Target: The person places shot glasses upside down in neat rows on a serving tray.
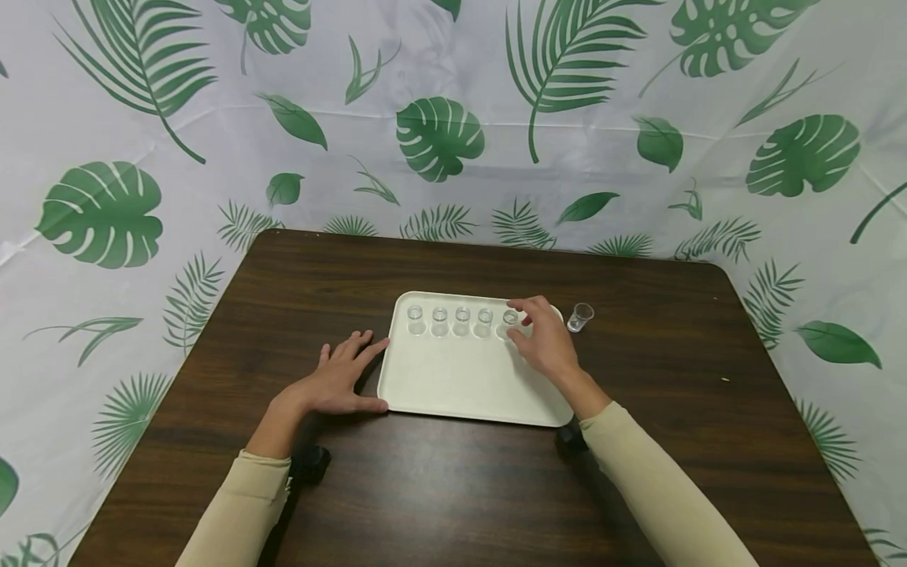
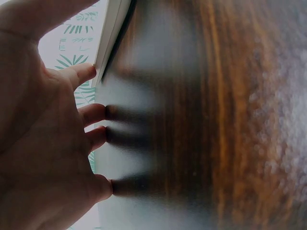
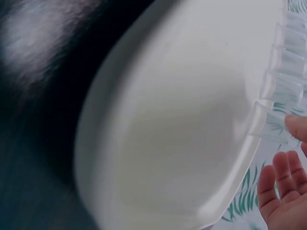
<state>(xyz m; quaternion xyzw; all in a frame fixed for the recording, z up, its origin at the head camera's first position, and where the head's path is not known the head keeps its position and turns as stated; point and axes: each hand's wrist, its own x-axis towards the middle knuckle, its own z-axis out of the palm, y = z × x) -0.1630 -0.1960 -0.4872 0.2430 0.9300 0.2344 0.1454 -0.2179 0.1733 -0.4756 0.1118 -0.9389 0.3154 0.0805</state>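
The right hand [image 1: 544,340] is pinching the last small glass [image 1: 510,317] in the tray's [image 1: 453,386] row; the left hand [image 1: 340,379], fingers flat on the tabletop [image 1: 439,488] at the tray's nine o'clock edge, is steadying it.

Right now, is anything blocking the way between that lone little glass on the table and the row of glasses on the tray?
Only the right hand, whose grip is on the end glass. The lone glass stands just past the tray rim, with nothing else between.
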